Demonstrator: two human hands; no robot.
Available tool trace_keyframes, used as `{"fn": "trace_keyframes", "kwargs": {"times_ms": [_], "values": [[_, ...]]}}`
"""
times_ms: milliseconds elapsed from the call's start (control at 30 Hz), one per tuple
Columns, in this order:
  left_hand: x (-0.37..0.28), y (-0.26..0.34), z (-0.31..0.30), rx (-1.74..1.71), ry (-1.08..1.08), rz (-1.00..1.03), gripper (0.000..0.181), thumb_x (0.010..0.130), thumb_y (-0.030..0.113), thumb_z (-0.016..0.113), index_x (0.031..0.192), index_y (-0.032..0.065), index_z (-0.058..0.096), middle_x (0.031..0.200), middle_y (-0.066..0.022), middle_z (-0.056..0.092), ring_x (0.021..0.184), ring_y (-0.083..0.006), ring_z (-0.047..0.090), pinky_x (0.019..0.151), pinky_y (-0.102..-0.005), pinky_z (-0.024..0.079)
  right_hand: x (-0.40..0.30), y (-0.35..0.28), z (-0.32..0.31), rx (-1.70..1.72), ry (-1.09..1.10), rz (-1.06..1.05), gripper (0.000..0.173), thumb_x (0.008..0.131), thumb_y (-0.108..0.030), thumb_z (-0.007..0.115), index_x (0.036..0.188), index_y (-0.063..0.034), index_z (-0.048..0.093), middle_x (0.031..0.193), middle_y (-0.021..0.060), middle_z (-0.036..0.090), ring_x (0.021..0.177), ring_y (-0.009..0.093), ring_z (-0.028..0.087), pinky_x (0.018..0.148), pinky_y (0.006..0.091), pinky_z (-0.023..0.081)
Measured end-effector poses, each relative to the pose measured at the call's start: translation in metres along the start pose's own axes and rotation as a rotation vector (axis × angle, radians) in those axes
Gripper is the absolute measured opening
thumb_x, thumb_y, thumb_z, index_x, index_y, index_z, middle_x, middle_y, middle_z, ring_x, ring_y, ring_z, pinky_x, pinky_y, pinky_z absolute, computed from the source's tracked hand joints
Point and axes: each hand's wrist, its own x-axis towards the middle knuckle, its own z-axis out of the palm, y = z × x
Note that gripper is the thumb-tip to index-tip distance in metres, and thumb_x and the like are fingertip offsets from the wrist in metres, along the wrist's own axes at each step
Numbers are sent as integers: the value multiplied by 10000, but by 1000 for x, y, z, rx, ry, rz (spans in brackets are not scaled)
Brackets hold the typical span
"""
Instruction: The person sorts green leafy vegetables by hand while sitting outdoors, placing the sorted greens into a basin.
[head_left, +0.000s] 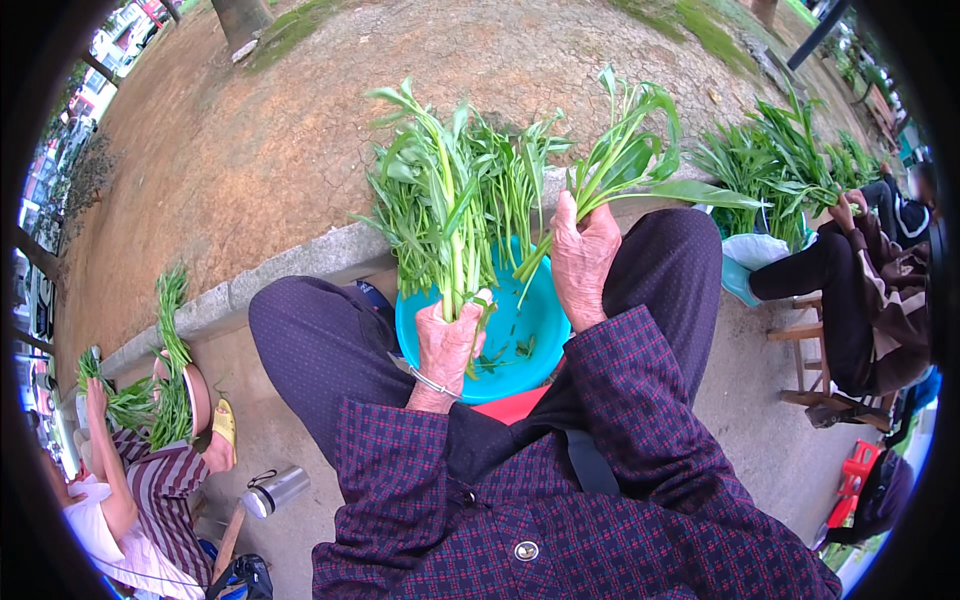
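Observation:
My left hand (450, 341), with a silver bangle at the wrist, grips a bunch of long-stemmed leafy greens (448, 217) over the left part of a turquoise plastic basin (551, 352). My right hand (585, 251) holds a smaller bunch of greens (619, 161) between thumb and fingers, its leaves spread up to the right. The basin sits between my knees, with a few loose leaves (525, 346) on its bottom. More greens (517, 165) stand at the basin's far side, partly hidden behind the left bunch.
A concrete kerb (322, 255) runs behind the basin, with bare soil beyond. At left, a person sits by a pink basin (199, 397) of greens; a steel bottle (281, 491) lies nearby. At right, a person on a wooden stool (806, 332) holds greens. Something red (517, 405) shows under my basin.

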Motion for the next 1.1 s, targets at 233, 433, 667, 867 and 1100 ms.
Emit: {"fn": "trace_keyframes", "kwargs": {"times_ms": [233, 433, 667, 867, 1100], "values": [[3, -3, 2, 126, -39, -43, 141, 772, 32, 665, 899, -19, 630, 639, -38, 586, 386, -71, 448, 355, -208, 336, -1, -4, 1, -19, -10, 0, 179, 845, -147, 580, 932, 10, 587, 658, 102, 596, 597, 142, 552, 569, 327, 435], [2, -1, -1, 38, -107, -69, 152, 818, 67, 625, 945, -16, 629, 623, -13, 552, 398, -58, 429, 357, -197, 328, -2, -5, 1, -37, -17, -10, 176, 840, -148, 584, 931, 3, 593, 651, 114, 598, 585, 154, 559, 567, 332, 439], [3, -3, -9, -265, -219, -88, 382, 891, 294, 570, 1086, -35, 559, 818, -79, 583, 477, -101, 493, 415, -236, 393, -5, -4, 1, -89, -77, -13, 186, 823, -156, 604, 933, -7, 602, 645, 121, 604, 573, 173, 574, 576, 338, 452], [7, -1, -9, -349, -202, -76, 402, 903, 294, 548, 1151, -21, 523, 927, -120, 603, 551, -162, 582, 441, -253, 471, -6, 8, 1, 1, -281, 4, 191, 859, -187, 593, 913, -5, 609, 635, -22, 555, 579, 49, 477, 522, 228, 388], [10, -10, -13, -245, -132, -85, 430, 894, 300, 560, 1176, -21, 510, 1081, -179, 589, 619, -195, 624, 459, -244, 501, -26, -4, 3, 347, -645, 294, 172, 845, -179, 591, 798, -13, 601, 627, 11, 603, 533, 55, 531, 471, 235, 411]]}}
